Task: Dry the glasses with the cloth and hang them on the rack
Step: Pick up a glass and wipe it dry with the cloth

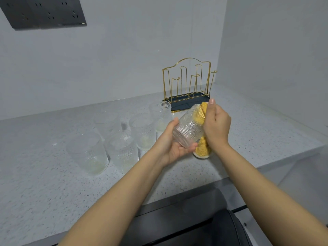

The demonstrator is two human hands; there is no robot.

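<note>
My left hand (171,142) grips a clear ribbed glass (189,127) by its base, tilted with the mouth pointing up and right. My right hand (215,124) holds a yellow cloth (202,112) stuffed into the mouth of that glass; the cloth's tail hangs below the hand. Several more clear glasses (122,146) stand upright on the counter to the left. A gold wire rack (188,80) on a dark tray stands behind my hands by the wall, with nothing on its pegs.
The speckled grey counter (53,183) runs to a front edge near me and ends at a side wall on the right. A dark socket panel (44,12) sits high on the back wall. A dark object lies below the counter edge.
</note>
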